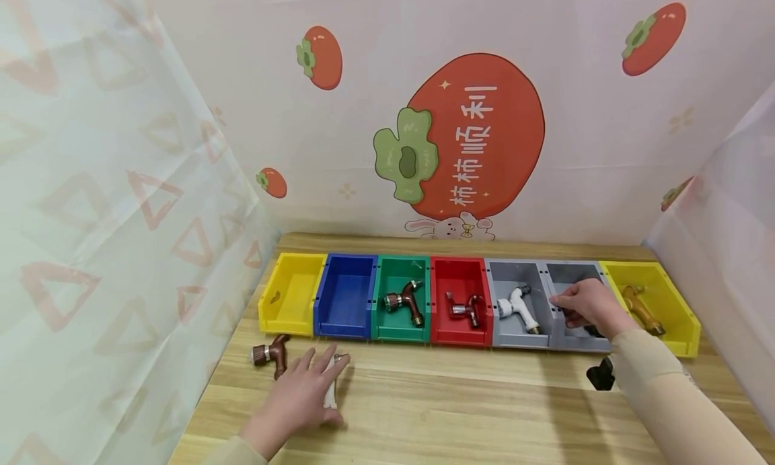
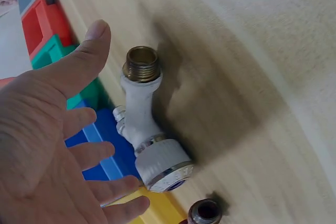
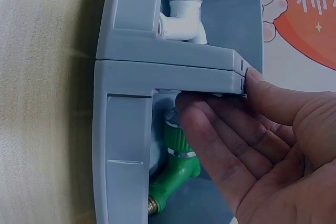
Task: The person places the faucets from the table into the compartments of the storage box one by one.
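Observation:
My left hand (image 1: 297, 394) is over a white tap (image 2: 143, 111) on the table, fingers spread and thumb apart. In the left wrist view, the tap's brass threaded end points up beside the thumb. At the right, my right hand (image 1: 587, 305) grips the side wall of a grey bin (image 3: 126, 145), thumb on the wall's top edge and fingers inside. Inside that bin, below the fingers, lies a green tap (image 3: 178, 174). The adjoining grey bin (image 1: 507, 273) contains another white tap (image 1: 519, 309).
Left of the white tap lies a brown tap (image 1: 277, 354). Along the back, a yellow bin (image 1: 297, 276) and a blue bin (image 1: 345, 297) stand beside green (image 1: 393, 266) and red (image 1: 454, 273) bins holding brown-red taps. A yellow bin (image 1: 678, 324) with a yellowish tap ends the row.

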